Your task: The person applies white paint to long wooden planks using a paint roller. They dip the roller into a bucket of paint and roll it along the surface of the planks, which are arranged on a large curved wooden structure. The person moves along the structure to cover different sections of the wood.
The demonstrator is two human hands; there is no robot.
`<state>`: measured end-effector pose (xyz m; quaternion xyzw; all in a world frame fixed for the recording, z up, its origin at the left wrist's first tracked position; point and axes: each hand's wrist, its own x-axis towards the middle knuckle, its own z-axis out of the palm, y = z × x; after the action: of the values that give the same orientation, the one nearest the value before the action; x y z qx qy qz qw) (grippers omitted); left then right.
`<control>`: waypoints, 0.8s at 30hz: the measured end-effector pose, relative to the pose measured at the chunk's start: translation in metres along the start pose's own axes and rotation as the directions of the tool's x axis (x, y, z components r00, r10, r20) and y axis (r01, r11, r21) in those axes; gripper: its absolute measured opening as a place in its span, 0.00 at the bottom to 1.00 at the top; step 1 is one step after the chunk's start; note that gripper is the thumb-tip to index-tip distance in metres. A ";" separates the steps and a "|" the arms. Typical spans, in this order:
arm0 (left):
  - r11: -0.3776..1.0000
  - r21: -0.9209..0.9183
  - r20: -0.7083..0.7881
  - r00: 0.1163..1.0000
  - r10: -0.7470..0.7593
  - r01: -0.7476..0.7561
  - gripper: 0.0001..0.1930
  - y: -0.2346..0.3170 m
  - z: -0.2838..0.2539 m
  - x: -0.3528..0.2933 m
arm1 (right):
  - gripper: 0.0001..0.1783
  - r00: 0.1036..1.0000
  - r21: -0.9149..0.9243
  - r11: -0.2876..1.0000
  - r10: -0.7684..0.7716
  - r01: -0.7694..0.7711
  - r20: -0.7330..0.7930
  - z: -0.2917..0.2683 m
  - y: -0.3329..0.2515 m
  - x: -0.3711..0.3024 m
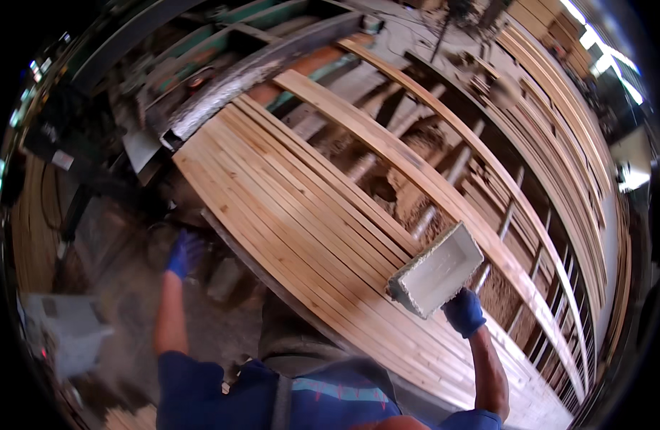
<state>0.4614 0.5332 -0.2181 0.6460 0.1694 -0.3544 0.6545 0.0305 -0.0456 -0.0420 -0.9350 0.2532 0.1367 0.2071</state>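
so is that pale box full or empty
Looks empty: the pale box in the right hand shows its inner walls and base; cannot tell about thin residue.

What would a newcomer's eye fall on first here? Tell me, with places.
First, the off-white rectangular tub with a crusted rim, right of centre, held by the blue-gloved right hand. Next, the narrow pale wooden planks packed side by side across the middle. Then the blue-gloved left hand, apart from the planks, at left.

The row of planks (294, 215) lies just before the person (330, 401), the tray (444, 272) over its far edge, two long boards (394, 154) beyond, across the rollers (424, 222).
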 end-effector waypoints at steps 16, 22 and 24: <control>0.591 -0.806 0.099 0.977 0.191 -0.034 0.24 0.022 0.013 0.148 | 0.21 0.805 0.070 0.805 -0.577 0.589 -0.139 0.044 -0.458 0.455; 0.683 -0.709 0.156 0.905 0.396 -0.177 0.21 0.022 0.030 0.171 | 0.19 0.826 0.154 0.811 -0.555 0.564 -0.099 0.061 -0.455 0.452; 0.678 -0.712 0.169 0.892 0.420 -0.184 0.20 0.017 0.030 0.177 | 0.15 0.670 -0.049 0.672 -0.741 0.739 -0.051 0.062 -0.398 0.410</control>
<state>0.5885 0.4593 -0.3226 0.3148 0.0683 -0.2524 0.9124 0.5749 0.1248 -0.1176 -0.9639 -0.1420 0.0133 0.2248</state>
